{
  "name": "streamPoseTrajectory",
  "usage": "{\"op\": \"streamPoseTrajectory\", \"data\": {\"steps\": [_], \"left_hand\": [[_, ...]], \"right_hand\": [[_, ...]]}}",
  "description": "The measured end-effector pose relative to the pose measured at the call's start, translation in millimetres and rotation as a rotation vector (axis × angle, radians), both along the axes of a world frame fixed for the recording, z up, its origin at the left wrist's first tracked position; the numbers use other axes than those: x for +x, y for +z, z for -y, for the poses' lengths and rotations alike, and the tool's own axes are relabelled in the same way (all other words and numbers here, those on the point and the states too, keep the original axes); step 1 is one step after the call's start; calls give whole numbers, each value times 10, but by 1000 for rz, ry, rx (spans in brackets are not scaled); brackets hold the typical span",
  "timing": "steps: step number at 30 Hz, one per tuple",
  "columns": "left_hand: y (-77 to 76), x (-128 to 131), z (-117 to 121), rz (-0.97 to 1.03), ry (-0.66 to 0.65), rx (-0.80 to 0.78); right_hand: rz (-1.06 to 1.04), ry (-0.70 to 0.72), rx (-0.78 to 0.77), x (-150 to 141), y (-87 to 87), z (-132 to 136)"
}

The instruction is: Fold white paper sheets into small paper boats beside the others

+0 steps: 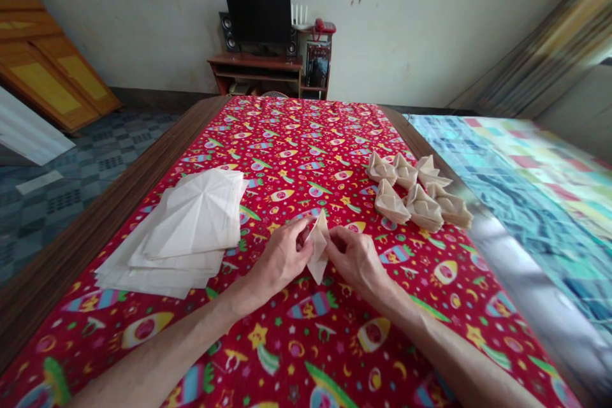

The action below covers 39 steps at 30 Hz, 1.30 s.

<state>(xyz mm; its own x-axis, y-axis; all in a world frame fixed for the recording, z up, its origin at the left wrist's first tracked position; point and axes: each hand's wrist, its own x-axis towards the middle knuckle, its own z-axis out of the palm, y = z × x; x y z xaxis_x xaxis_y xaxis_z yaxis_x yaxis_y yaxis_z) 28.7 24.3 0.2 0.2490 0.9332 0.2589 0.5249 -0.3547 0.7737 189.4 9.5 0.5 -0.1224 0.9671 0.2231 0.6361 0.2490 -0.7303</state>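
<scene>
Between my two hands is a small piece of folded paper (319,255), cream-coloured and narrow like a kite, with one point away from me and one toward me. My left hand (285,245) pinches its left edge between thumb and fingers. On the opposite edge, my right hand (356,257) grips the paper with thumb and fingertips. A stack of creased paper sheets (194,217) lies to the left of my left hand. Several folded paper boats (424,207) sit in two rows beyond my right hand, at the right side of the cloth.
A red patterned cloth (296,357) covers the table, with its brown wooden edge (157,172) showing at left. Past the far end stands a desk (255,67) with a monitor (258,18). A bed (507,185) with coloured covers borders the right side.
</scene>
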Motion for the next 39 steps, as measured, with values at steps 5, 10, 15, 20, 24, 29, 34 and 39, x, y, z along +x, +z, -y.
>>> {"op": "streamPoseTrajectory", "data": {"steps": [5, 10, 15, 20, 24, 29, 34, 39], "left_hand": [[14, -40, -33, -21, -27, -34], [2, -69, -63, 34, -48, -76], [49, -92, -57, 301, -171, -415], [147, -107, -19, 408, -226, -545], [140, -110, -33, 393, -222, -506], [84, -117, -80, 264, -206, -393], [94, -102, -61, 260, -200, -392], [137, -98, -25, 269, -199, -395]], "right_hand": [[86, -25, 41, 53, 39, -37], [87, -14, 40, 73, 62, -41], [83, 1, 36, 55, 66, -35], [67, 6, 14, 72, 48, -44], [74, 8, 197, 92, 173, 22], [264, 145, 340, 77, 286, 126], [277, 180, 299, 84, 179, 108], [167, 208, 272, 126, 248, 73]]}}
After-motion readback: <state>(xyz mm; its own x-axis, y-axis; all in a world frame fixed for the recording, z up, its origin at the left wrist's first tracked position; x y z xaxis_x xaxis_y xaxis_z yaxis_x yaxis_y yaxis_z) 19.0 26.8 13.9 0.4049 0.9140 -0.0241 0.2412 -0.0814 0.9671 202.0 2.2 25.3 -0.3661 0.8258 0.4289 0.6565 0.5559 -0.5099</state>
